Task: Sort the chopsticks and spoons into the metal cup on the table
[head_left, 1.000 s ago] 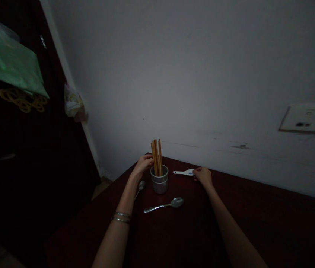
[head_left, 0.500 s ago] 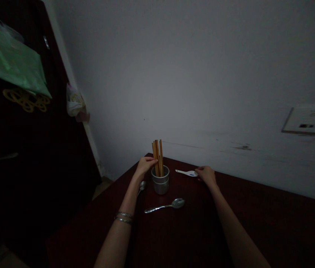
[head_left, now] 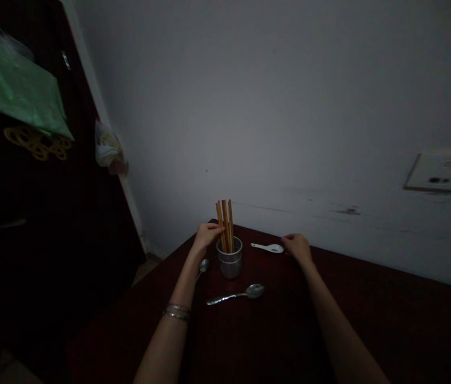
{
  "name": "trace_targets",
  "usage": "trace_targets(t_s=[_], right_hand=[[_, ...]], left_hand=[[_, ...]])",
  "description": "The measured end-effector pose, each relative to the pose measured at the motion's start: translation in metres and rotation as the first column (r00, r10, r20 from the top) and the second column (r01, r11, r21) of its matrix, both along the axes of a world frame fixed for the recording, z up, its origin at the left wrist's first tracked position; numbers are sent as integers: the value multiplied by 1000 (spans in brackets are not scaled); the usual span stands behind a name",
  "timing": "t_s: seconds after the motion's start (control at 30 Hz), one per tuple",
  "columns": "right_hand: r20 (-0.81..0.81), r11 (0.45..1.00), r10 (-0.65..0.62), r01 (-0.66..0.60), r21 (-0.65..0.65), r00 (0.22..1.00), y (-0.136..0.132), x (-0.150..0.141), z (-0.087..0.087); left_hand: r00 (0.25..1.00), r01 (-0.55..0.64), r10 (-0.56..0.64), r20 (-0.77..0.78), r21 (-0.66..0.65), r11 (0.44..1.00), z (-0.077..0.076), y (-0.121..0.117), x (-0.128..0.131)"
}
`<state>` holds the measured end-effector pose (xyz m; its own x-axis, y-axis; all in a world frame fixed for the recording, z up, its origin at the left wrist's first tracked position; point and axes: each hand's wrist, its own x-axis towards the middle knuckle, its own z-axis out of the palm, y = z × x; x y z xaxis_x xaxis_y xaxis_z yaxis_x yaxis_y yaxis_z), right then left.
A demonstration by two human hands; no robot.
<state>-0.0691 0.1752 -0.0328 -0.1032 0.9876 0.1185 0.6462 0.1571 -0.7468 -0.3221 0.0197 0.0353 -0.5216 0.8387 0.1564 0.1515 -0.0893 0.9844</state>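
My left hand pinches a chopstick on the near-left side of a bunch standing upright in a silver metal cup. Just right of a white soup spoon with a blue mark in its bowl is my right hand; its fingers are apart and hold nothing. The soup spoon lies flat on the table, handle pointing left. In front of the cup rests a metal spoon, bowl to the right. A second metal spoon lies left of the cup, its handle partly hidden by my left forearm.
The dark red table meets a pale wall at its back edge. A white socket plate is on the wall at right. To the left stands a dark door with a green cloth and a plastic bag hanging nearby.
My right hand has come off the soup spoon's bowl and shifted slightly right and up. The chopstick in my left hand leans slightly more to the left, apart from the others.
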Motion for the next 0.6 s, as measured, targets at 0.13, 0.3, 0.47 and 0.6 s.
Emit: trace_targets(t_s=[0.13, 0.3, 0.47, 0.6], right_hand=[[3, 996, 2, -2, 94, 1000, -4, -2, 14], [-19, 980, 31, -26, 197, 999, -15, -8, 37], [-111, 948, 69, -31, 317, 991, -26, -9, 62], [-207, 903, 129, -29, 428, 970, -40, -9, 87]], left_hand=[[999, -50, 50, -4, 46, 998, 10, -4, 2], [995, -99, 96, 31, 163, 982, 25, -9, 6], [976, -213, 194, 94, 284, 935, 44, -18, 10], [969, -245, 210, 130, 389, 888, 65, -31, 14]])
